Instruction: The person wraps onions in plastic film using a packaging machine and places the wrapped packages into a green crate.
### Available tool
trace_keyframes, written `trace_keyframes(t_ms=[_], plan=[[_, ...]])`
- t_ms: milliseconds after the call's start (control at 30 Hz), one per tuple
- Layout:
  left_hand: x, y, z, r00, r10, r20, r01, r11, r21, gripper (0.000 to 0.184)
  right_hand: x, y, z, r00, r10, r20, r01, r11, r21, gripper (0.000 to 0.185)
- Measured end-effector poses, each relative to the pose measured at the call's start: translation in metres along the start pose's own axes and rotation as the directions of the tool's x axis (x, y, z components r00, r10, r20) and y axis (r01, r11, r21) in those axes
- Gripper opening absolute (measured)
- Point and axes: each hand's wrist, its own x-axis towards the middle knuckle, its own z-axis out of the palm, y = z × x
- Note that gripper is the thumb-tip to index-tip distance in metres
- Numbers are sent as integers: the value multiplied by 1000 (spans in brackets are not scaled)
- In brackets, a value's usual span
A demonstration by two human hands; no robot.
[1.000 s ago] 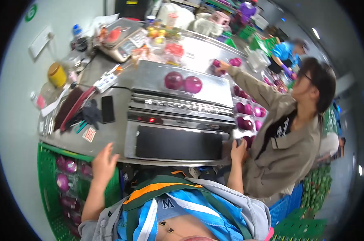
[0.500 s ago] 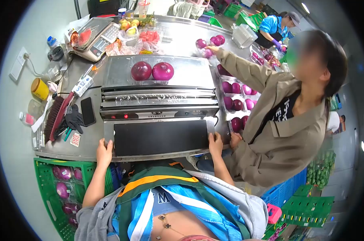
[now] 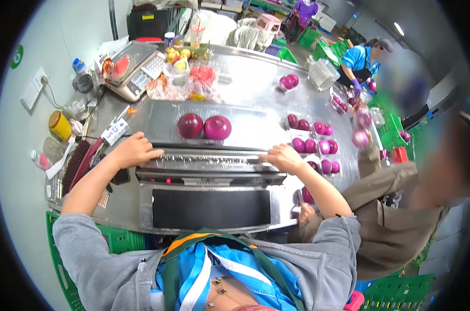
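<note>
Metal surface (image 3: pixel 250 67) holds the machine (image 3: pixel 211 209) with its film (image 3: pixel 209 159), and a tray (image 3: pixel 203 139) on top likely stops two onions (image 3: pixel 217 127) rolling, while my left fingers (image 3: pixel 154 154) and right fingers (image 3: pixel 269 156) reach its ends, maybe for evenness, pinching or not I can't tell.

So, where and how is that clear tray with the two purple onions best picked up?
I'd grip the clear tray low at its short ends, left hand from the left, right hand from the right. It lies flat, longer side to side; the round onions rise above it and might roll if gripped.
</note>
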Motion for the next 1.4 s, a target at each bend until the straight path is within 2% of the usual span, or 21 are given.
trace_keyframes(t_ms=[133, 233, 367, 467, 500, 533, 567, 600, 633, 700, 733, 833, 867, 967, 1033, 1100, 1200, 1267, 1333, 1367, 1400], plan=[[28, -6, 35, 965, 240, -107, -242, 970, 1, 38, 26, 9, 23, 982, -189, 15, 189, 981, -36, 42], [35, 0, 55, 959, 246, -141, -256, 965, -51, 36, 41, -7, 38, 965, -151, -213, 172, 982, 84, 33], [4, 39, 40, 954, -242, -178, 159, 910, -382, 18, 10, -58, 47, 922, 331, -200, -201, 852, 484, 13], [-3, 61, -19, 724, -664, -186, 328, 569, -754, 8, -17, -90, 2, 816, 576, 56, -324, 375, 869, 14], [0, 53, -24, 526, -821, -224, 261, 406, -876, 14, -8, -84, -30, 810, 584, -52, -61, 172, 983, 13], [6, 42, -49, 424, -903, 64, 82, -32, -996, 20, 3, -73, -54, 777, 614, -137, 211, -50, 976, 12], [20, 17, -63, 543, -835, 82, -280, -272, -921, 19, 17, -50, -63, 720, 616, -320, 418, -18, 908, 11], [46, -7, -61, 424, -906, 2, -441, -208, -873, 18, 48, -36, -83, 579, 731, -361, 626, -116, 771, 13], [78, -31, -58, 282, -957, -73, -586, -111, -803, 18, 76, -17, -96, 416, 867, -274, 411, 89, 907, 15], [149, -64, -43, -96, -990, 107, -505, -44, -862, 18, 149, 29, -87, 376, 901, -216, 598, -58, 799, 18], [155, -85, 9, -46, -994, 101, -428, -71, -901, 21, 178, 55, -44, 402, 863, -306, 549, 40, 835, 18], [141, -99, 162, 264, -952, 155, 416, -32, -909, 30, 208, 69, 60, 742, 651, -158, -125, 366, 922, 24], [130, -83, 168, 494, -852, 174, 430, 65, -901, 33, 204, 57, 72, 808, 583, -86, -116, 301, 946, 32], [109, -76, 145, 724, -639, 261, 290, -62, -955, 38, 188, 62, 86, 858, 443, -259, -138, 686, 714, 43], [93, -59, 114, 820, -494, 289, 295, -67, -953, 41, 171, 43, 48, 959, 252, 131, -160, 96, 982, 51], [87, -50, 85, 742, -335, 580, 439, -411, -799, 41, 157, 22, 39, 947, 310, 89, -96, 7, 995, 51], [80, -37, 76, 771, -288, 568, 273, -657, -703, 44, 147, 6, 36, 915, 366, 169, -62, -287, 956, 52], [80, -28, 61, 785, -307, 538, 229, -663, -712, 45, 147, 11, 35, 846, 249, 471, -236, -617, 750, 54], [76, -8, 41, 737, -176, 653, 138, -906, -399, 43, 131, -11, -20, 659, 211, 722, -435, -675, 595, 58], [73, 11, 13, 754, -140, 642, 106, -939, -328, 46, 114, -20, -14, 680, 130, 721, -447, -706, 549, 59], [58, 26, 6, 716, -162, 679, 300, -807, -508, 48, 95, -35, -6, 696, 46, 716, -461, -736, 495, 59]])
